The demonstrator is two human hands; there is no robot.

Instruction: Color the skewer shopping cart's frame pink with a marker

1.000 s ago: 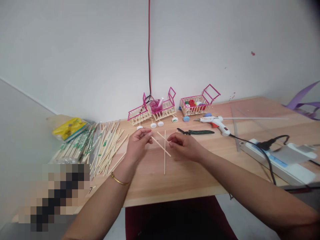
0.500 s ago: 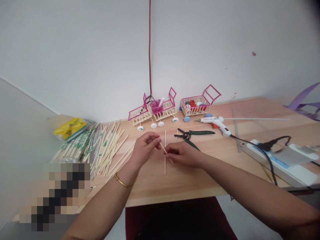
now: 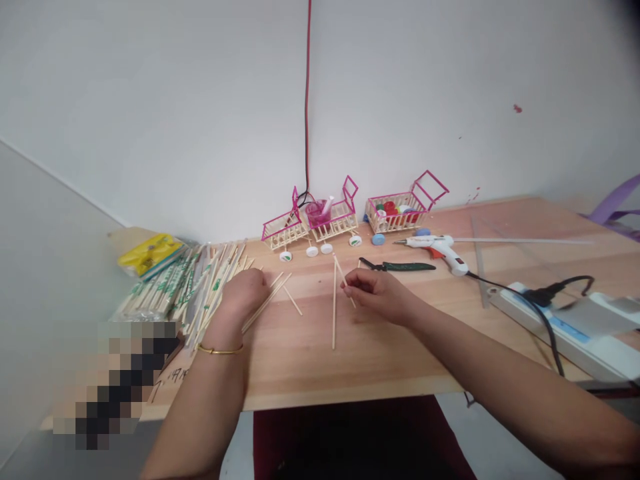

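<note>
My right hand pinches a short wooden stick between thumb and fingers, held slanting. Beside it a longer stick lies on the wooden table. My left hand is down by the loose sticks on the left; its fingers are turned away and hidden. A short stick lies to its right. Wire-stripper pliers with green handles rest just behind my right hand, partly covered by it.
Three small stick carts with pink trim stand along the wall. A white glue gun lies right of the pliers, its cord near a power strip. Packed chopsticks and a yellow packet fill the left side.
My left hand has let go of the short stick and moved left to the loose sticks. My right hand keeps the stick, slightly raised. The view has shifted a little.
</note>
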